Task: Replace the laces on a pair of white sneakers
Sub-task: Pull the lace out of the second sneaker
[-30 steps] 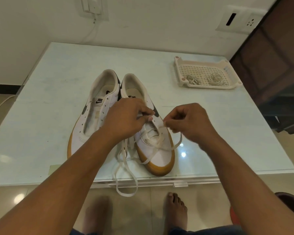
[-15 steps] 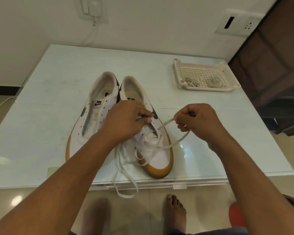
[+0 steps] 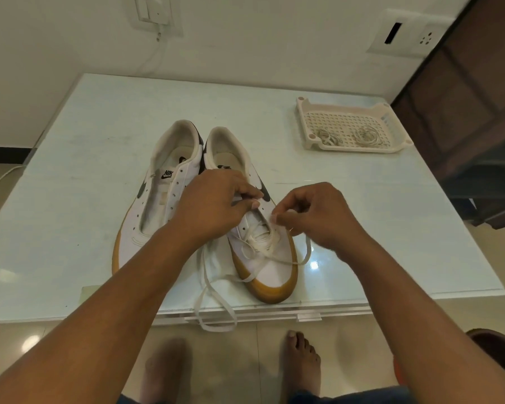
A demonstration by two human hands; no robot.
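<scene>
We see two white sneakers with gum soles side by side at the centre of the pale worktop, toes toward the lower edge of the frame. The bare sneaker, on the left of the frame, shows open eyelets and no lace. The part-laced sneaker lies just beside it on the right, with the lace crossed over its lower eyelets.

The left hand sits over that sneaker's upper. Its fingers are curled, and thumb and forefinger pinch at the eyelet edge; we cannot tell whether a bit of lace is caught there too. The right hand is just to the right, its fingers clenched in a pinch on one end of the lace, close to the eyelets. From under this hand the lace loops across the toe. The other run trails over the near worktop edge and hangs toward the floor.

In the upper right of the frame stands a perforated tray holding coiled laces.
</scene>
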